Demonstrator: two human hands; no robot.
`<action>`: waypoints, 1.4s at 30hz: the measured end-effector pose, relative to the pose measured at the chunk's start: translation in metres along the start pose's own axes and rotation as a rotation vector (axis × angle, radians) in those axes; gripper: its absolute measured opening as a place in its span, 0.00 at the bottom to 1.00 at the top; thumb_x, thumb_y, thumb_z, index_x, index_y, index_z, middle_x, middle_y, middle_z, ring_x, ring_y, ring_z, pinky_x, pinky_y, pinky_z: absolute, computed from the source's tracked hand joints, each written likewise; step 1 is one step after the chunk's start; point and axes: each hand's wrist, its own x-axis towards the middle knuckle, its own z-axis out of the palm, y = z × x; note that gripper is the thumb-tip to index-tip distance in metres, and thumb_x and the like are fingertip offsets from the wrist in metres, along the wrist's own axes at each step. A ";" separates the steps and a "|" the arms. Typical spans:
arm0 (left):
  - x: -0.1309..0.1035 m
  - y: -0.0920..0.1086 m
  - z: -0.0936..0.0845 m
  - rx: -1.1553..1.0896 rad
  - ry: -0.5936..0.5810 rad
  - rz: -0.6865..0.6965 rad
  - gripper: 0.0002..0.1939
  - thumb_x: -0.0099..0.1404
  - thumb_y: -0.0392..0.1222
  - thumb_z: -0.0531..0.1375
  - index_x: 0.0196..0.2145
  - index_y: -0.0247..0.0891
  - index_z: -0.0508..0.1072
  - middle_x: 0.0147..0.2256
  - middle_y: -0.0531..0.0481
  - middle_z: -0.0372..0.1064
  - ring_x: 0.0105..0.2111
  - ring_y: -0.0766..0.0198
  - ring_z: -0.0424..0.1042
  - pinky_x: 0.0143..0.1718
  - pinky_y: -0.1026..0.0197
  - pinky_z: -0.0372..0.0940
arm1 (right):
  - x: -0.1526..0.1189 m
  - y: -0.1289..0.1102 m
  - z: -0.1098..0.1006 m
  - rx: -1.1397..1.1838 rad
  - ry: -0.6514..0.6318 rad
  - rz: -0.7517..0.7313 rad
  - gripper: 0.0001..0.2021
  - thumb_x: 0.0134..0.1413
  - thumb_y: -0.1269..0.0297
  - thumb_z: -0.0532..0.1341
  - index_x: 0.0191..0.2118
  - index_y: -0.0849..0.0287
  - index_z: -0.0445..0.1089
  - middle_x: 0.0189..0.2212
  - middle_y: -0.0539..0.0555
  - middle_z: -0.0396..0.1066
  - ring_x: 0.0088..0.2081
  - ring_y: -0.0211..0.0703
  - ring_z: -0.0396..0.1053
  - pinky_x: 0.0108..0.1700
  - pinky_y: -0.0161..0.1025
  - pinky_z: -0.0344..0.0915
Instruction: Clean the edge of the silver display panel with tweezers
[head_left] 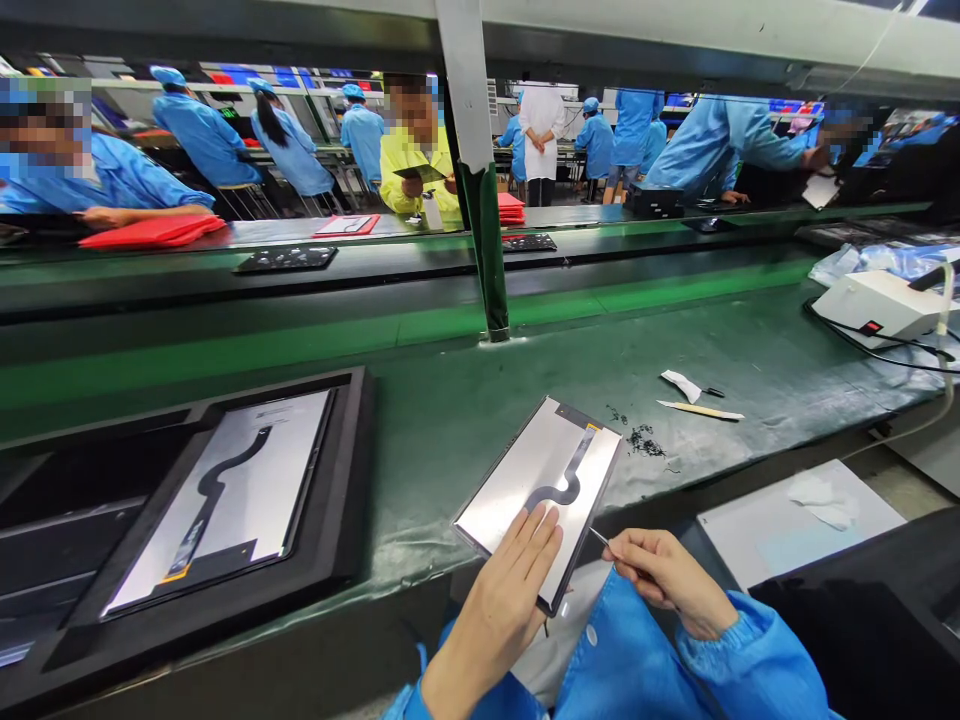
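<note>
The screen panel lies across the near edge of the tabletop, directly ahead of the person. Its far part is over the tabletop; its near part juts past the edge towards the person's body. Whether its far end rests on the tabletop or is held slightly above it, I cannot tell. Its long axis slants from far right to near left, so one long side looks towards the right.

The left hand is the nearer one, in contact at the panel's near end: its fingers lie straight and almost flat on the silver face, reaching up to the bend of the dark ribbon. The thumb is hidden, so I cannot tell whether this hand clamps the panel or only presses on it.

The right hand is off the panel, to the right of it and beyond the tabletop's near edge. Thumb and fingers pinch a thin metal pick, which points left and away from the body, crosswise to the panel's right long side. Its tip is at that side; touching or just beside it cannot be made out.

Dark scraps lie on the tabletop right of the panel's far corner, with a pale stick farther right. Towards the tabletop's left end, a second panel sits in a black tray.
</note>
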 end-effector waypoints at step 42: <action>0.053 0.081 0.072 -1.909 0.654 -1.375 0.20 0.43 0.52 0.77 0.28 0.35 0.80 0.31 0.46 0.74 0.37 0.58 0.72 0.52 0.54 0.60 | -0.016 0.014 -0.008 -0.346 0.082 -0.130 0.32 0.46 0.27 0.57 0.23 0.58 0.61 0.13 0.40 0.51 0.13 0.26 0.47 0.14 0.27 0.46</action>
